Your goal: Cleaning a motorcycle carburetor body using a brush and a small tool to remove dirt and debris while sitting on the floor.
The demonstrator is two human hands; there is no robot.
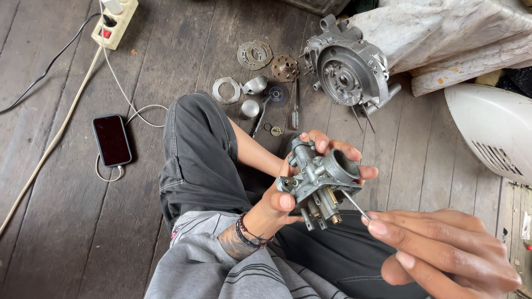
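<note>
Floor (66,238) is old grey wood planks w/ gaps. Soft daylight, no hard shadows. A phone (112,140), power strip (115,23) & metal parts (255,55) lie on it.

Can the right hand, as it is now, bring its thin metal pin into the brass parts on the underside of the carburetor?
Probably yes. The left hand holds the carburetor underside up, and the thin metal pin in the right hand already reaches the brass parts unobstructed.

Right hand (443,252): palm and wrist cut off by the near and right picture edges. Thin metal tool (356,205): its handle end hidden under the fingertips (382,226). White panel (490,130), right: cut off by the edge. Power strip (115,22), far left: top cropped.
</note>
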